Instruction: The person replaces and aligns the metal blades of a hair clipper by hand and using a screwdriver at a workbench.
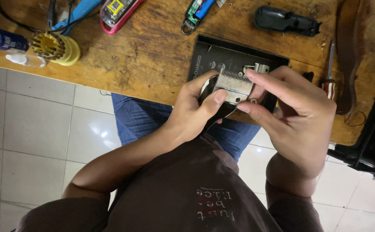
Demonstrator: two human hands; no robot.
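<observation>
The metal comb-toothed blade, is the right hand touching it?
Touching. The head view shows the right hand with its fingertips pressed on the toothed blade, no gap visible, while the left hand grips the clipper beneath.

Flat black box lid (209, 60) on the bench — white-printed; labelled blue bottle (2, 38) far-left.

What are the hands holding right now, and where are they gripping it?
Both hold a hair clipper's toothed metal blade. The left hand wraps the dark clipper body, thumb on the blade's lower edge; the right hand pinches the blade's right side between thumb and fingers.
</observation>
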